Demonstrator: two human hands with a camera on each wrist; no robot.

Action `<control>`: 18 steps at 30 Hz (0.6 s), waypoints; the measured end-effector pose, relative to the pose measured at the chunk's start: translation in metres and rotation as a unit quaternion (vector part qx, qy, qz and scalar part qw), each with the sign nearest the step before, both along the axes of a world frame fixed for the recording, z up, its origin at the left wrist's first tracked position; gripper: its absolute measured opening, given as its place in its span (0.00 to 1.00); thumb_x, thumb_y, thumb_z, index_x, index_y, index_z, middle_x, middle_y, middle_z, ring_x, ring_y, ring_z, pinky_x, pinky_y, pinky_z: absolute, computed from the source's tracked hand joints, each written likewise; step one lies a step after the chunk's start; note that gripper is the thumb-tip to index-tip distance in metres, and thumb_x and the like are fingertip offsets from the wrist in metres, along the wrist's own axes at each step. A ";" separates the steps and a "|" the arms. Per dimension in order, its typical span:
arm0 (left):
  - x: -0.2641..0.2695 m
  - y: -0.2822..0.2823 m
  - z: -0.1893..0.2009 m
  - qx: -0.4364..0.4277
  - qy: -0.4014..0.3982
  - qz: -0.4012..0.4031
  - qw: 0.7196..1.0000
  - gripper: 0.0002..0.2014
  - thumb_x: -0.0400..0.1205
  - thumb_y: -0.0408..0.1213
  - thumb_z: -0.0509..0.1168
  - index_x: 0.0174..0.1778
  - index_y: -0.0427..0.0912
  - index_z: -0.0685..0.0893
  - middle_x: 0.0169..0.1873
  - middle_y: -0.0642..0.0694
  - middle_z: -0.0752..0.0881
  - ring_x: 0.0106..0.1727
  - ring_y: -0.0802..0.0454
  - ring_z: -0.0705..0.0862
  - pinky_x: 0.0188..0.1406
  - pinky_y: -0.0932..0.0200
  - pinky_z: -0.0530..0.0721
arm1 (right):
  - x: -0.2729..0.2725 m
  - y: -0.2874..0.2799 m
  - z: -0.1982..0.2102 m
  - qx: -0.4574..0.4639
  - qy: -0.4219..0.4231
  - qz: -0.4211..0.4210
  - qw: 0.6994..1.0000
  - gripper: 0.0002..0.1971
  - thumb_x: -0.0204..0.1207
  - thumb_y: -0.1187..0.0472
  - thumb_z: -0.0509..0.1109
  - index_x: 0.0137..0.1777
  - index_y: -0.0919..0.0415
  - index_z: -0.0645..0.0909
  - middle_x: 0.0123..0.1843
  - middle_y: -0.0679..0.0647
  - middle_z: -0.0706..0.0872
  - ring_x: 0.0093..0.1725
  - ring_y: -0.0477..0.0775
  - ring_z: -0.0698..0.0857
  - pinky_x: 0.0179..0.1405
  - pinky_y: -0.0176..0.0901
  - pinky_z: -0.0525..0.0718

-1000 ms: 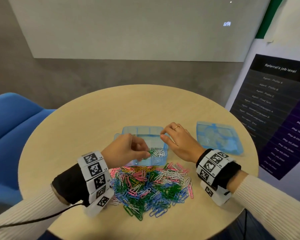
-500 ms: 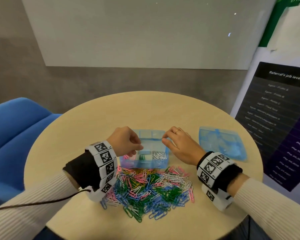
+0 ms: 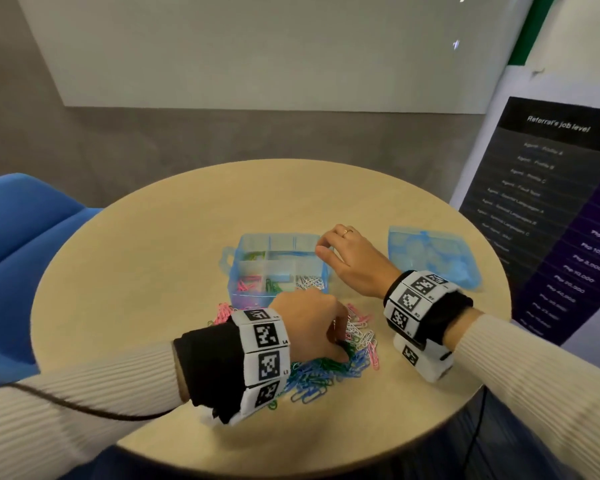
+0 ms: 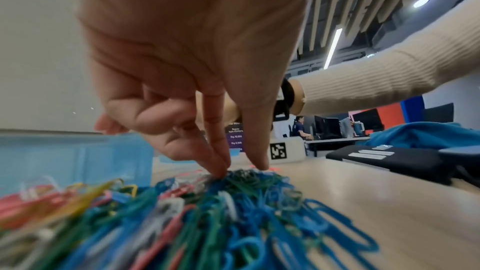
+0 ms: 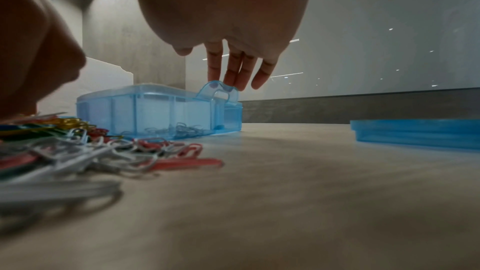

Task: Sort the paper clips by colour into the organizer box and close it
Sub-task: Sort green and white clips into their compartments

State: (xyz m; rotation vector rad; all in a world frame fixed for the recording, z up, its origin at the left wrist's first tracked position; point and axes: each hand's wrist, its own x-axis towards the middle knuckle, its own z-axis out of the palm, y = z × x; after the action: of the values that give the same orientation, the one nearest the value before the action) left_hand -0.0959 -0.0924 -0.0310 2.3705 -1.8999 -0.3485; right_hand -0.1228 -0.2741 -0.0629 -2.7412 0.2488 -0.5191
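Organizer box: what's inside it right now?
Organizer box: pink clips, green clips, white clips in front compartments; more green behind. The right hand covers the far-right corner.

A clear blue organizer box (image 3: 278, 268) stands open on the table, its near compartments holding pink, green and white clips, with yellow-green ones further back. Its blue lid (image 3: 433, 256) lies flat well to the right. A loose mixed pile of paper clips (image 3: 326, 370) lies just in front of the box.
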 end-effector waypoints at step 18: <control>0.030 -0.003 -0.003 0.010 0.204 0.049 0.978 0.09 0.76 0.46 0.75 0.46 0.45 0.91 0.36 0.47 0.90 0.31 0.59 0.81 0.31 0.69 0.77 | 0.001 0.004 0.003 -0.007 0.014 0.017 1.000 0.15 0.87 0.48 0.56 0.56 0.57 0.79 0.53 0.51 0.79 0.58 0.51 0.72 0.61 0.56 0.76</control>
State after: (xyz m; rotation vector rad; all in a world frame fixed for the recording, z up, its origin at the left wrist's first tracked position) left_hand -0.0661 -0.0950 -0.0340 2.1799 -1.5930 -0.7781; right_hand -0.1215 -0.2696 -0.0597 -2.7635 0.2051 -0.4753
